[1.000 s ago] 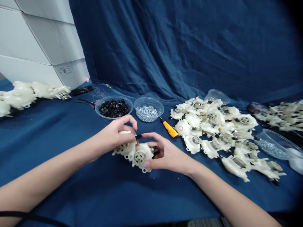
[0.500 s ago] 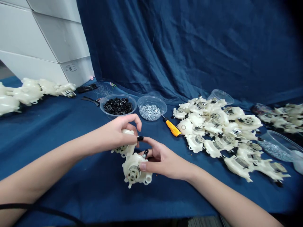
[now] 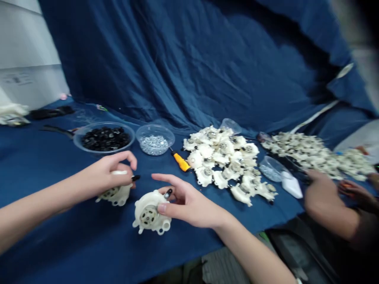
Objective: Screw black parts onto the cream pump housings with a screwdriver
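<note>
At the left of the frame, a clear bowl (image 3: 77, 139) of black pieces (image 3: 105, 139) sits on the blue cloth (image 3: 74, 244). Just below it, the left hand (image 3: 117, 171) is curled round a white casing (image 3: 120, 196), a black tip (image 3: 135, 178) showing beside its fingers. Low in the centre, the right hand (image 3: 188, 201) grips a second casing (image 3: 141, 205), thumb against its round metal face, forefinger stretched free towards the left. Above stand a screw bowl (image 3: 169, 139) and an orange-handled screwdriver (image 3: 181, 161); right of centre lies a heap of similar casings (image 3: 222, 156). At the far right, a co-worker's forearm (image 3: 328, 205) reaches in, blurred.
</note>
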`<control>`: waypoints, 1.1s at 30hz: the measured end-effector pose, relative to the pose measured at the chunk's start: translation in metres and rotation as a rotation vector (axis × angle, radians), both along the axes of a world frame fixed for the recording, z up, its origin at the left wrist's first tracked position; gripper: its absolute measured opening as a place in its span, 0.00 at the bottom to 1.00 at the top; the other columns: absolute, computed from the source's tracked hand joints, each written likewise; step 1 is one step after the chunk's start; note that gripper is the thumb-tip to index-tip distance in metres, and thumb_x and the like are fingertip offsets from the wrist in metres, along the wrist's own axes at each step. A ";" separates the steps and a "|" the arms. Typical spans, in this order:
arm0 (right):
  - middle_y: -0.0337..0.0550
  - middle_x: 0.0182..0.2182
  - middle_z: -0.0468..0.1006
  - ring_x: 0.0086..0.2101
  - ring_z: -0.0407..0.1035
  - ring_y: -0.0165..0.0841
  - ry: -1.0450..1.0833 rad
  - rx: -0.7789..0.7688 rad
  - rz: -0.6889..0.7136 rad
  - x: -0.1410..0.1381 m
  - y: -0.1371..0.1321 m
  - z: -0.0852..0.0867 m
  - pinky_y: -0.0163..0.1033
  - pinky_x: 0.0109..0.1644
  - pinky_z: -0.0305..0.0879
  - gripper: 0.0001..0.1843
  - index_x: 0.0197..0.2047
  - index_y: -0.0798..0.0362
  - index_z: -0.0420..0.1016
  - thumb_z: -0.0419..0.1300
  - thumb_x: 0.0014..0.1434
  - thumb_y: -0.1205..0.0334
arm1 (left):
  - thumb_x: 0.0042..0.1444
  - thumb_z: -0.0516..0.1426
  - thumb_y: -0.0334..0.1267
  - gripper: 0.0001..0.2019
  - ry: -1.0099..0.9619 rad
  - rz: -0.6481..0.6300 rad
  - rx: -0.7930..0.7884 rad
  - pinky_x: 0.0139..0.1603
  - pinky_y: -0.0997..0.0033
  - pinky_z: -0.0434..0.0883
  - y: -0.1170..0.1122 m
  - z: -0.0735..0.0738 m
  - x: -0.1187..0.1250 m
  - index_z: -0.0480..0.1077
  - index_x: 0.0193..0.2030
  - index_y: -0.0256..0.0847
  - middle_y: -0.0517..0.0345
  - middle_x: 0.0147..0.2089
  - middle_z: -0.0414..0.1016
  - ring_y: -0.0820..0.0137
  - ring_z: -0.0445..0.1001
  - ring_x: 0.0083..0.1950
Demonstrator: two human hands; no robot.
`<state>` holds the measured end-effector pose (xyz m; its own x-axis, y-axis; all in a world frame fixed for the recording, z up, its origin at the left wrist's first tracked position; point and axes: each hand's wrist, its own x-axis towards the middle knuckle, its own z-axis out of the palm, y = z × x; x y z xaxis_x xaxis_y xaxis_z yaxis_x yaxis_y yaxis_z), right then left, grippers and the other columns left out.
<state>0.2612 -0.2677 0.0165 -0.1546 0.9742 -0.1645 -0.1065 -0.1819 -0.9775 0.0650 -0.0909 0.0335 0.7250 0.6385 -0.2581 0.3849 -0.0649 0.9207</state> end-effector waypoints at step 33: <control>0.68 0.50 0.81 0.54 0.73 0.68 -1.379 -0.434 -1.276 0.281 -0.167 -0.025 0.67 0.55 0.67 0.40 0.62 0.56 0.79 0.56 0.59 0.35 | 0.50 0.60 0.39 0.13 -0.032 -0.103 -0.065 0.30 0.74 0.66 -0.020 -0.002 0.008 0.60 0.39 0.45 0.61 0.29 0.81 0.68 0.76 0.29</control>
